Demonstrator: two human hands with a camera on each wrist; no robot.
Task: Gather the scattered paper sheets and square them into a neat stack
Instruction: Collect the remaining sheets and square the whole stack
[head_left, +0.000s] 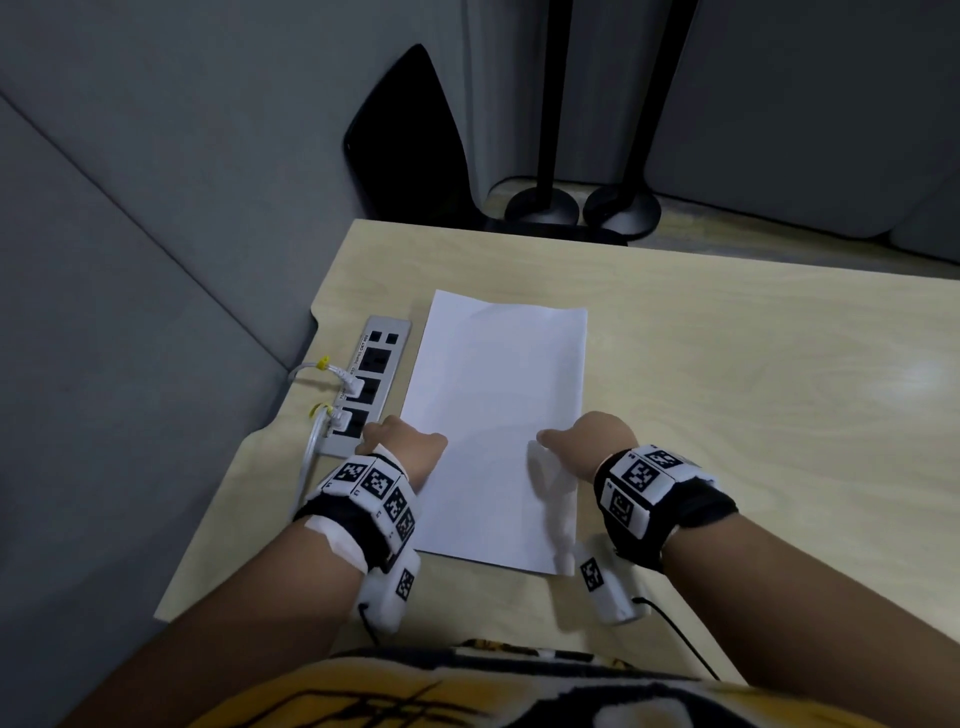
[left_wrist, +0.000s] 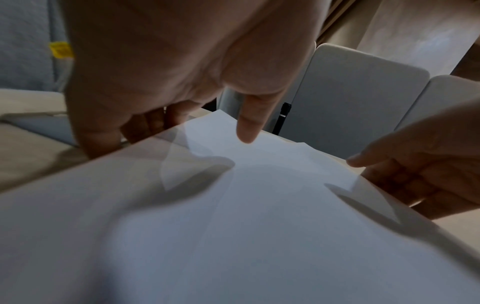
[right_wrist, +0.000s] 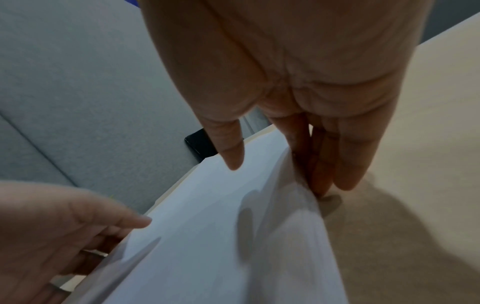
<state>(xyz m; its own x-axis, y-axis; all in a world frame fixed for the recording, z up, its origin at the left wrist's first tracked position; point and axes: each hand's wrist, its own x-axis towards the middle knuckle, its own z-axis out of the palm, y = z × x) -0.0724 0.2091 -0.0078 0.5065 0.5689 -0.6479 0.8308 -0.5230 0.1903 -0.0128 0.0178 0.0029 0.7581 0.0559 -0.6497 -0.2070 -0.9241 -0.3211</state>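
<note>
Black wristbands (head_left: 363, 525) carry white marker-printed blocks; shirt (head_left: 415, 696) yellow and black, possibly patterned.

This looks like an office, most likely a small work or meeting booth. The pale wood-laminate desk (head_left: 727, 364) has a metal socket panel (head_left: 371, 374) set flush into its top, with white cables (head_left: 311, 457) plugged in and marked by yellow tags (head_left: 323, 362), as managed workplace wiring usually is. Grey fabric-covered partition panels (head_left: 156, 208) close in the desk's left side, and grey padded seat backs (left_wrist: 363, 92) stand beyond its far edge. Two round black stand bases (head_left: 540, 208) sit on the floor there. A plain sheet of white paper (head_left: 493, 405) lies on the desk.
</note>
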